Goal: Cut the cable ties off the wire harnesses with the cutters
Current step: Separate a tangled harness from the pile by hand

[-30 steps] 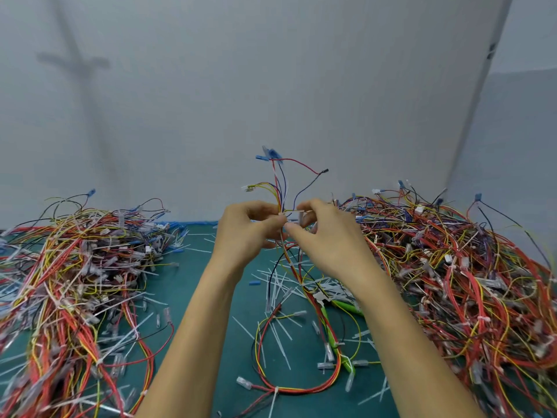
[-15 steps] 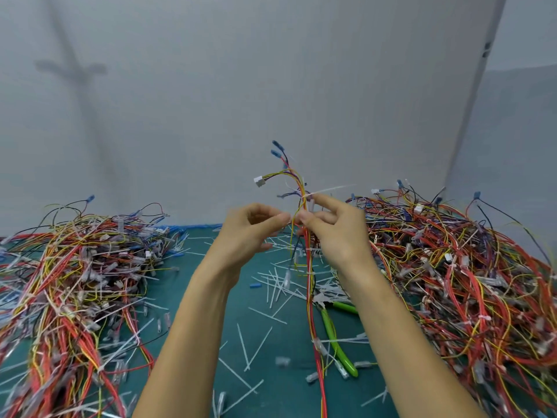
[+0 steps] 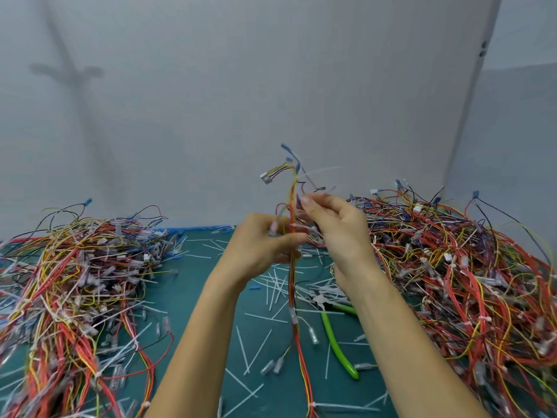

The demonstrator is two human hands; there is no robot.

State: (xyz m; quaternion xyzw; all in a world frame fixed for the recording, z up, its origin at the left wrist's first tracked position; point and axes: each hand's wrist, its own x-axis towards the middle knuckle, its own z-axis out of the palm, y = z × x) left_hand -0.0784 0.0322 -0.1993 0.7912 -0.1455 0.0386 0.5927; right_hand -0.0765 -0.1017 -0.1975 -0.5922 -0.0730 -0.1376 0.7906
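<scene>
Left hand (image 3: 265, 245): thumb and forefinger pinch the held harness, just left of centre frame.
Held harness (image 3: 291, 267): a slim bundle of red, yellow and orange wires, topped with blue terminals and a white plug. Its long axis is near upright, from above my hands down to the bottom edge.
Right hand (image 3: 337, 233): fingertips pressed together on the bundle's upper strands, just right of it. Blur hides which strand.
Cable tie (image 3: 321, 170): a thin translucent white plastic strip sticking out rightwards near the top, above my right fingertips.
Cutters (image 3: 331, 336): green-handled metal cutters on the teal mat (image 3: 193, 297), lower right of centre under my right wrist, handles pointing down-frame. Neither hand touches them.
Relation that matters: the cutters lie below and right of the harness, nearer my right hand. I judge that hand should release and drop for them.
Surroundings: tangled wire heaps at left (image 3: 75, 282) and right (image 3: 452, 282), with white cut tie scraps (image 3: 274, 285) between.
</scene>
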